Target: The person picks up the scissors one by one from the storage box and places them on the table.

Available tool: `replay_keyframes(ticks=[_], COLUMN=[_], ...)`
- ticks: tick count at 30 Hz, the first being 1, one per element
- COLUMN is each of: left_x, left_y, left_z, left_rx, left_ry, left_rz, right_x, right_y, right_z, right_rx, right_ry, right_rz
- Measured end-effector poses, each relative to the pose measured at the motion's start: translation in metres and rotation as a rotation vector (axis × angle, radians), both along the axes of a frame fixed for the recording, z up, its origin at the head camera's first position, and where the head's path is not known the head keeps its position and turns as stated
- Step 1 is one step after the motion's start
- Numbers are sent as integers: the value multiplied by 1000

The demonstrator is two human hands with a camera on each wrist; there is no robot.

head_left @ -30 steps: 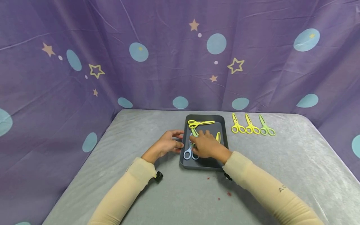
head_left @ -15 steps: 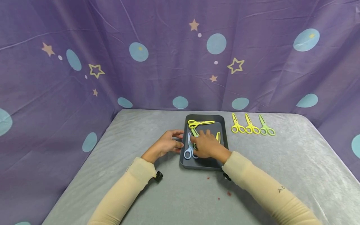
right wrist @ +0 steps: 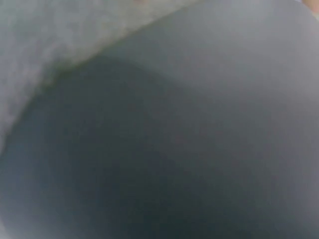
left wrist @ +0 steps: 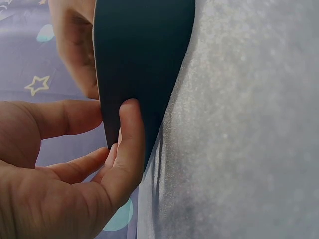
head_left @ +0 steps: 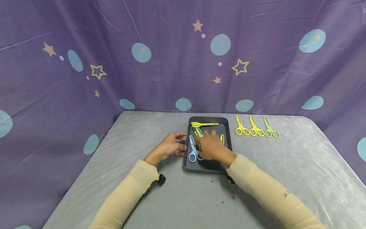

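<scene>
A dark grey tray (head_left: 206,170) holds several scissors. My left hand (head_left: 169,146) steadies it from outside, fingers extended against the left wall; the left wrist view shows a fingertip (left wrist: 130,110) on that wall. Inside the tray, my right hand (head_left: 211,147) grips green scissors (head_left: 199,132), whose handle is mostly covered by the fingers. Blue scissors (head_left: 193,149) lie just left of that hand. Yellow scissors (head_left: 207,124) lie across the far end, touching or close to the green blade. Another yellow blade (head_left: 222,138) shows by the right wall. The right wrist view is blurred.
Right of the tray, two yellow scissors (head_left: 241,128) (head_left: 255,128) and one green pair of scissors (head_left: 270,129) lie in a row on the grey cloth-covered table (head_left: 183,203). A purple patterned curtain (head_left: 171,82) stands behind the table. Small red marks dot the cloth.
Inside the tray, the blue scissors have turned, their handles shifting slightly right. The far yellow scissors have tilted so their loops overlap, and the green blade has moved slightly. The left hand stays still.
</scene>
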State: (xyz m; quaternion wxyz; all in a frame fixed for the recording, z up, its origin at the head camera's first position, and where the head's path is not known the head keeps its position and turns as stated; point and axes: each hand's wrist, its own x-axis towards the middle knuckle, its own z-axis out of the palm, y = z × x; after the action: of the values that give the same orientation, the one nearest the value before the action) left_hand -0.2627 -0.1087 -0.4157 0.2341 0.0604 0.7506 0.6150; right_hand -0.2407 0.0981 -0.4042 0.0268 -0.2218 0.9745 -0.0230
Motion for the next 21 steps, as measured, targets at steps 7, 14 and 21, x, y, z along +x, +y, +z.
replay_keyframes(ticks=[7,14,21], left_x=[1,2,1], left_y=[0,0,0], left_z=[0,1,-1], left_rx=[1,-8,3], left_ry=[1,0,1], left_rz=[-1,2,4], right_x=[5,10,15], right_y=[4,9,14], right_z=[11,21,30], right_rx=[-70,-71,-52], right_ry=[40,18,0], right_rz=[2,-3,8])
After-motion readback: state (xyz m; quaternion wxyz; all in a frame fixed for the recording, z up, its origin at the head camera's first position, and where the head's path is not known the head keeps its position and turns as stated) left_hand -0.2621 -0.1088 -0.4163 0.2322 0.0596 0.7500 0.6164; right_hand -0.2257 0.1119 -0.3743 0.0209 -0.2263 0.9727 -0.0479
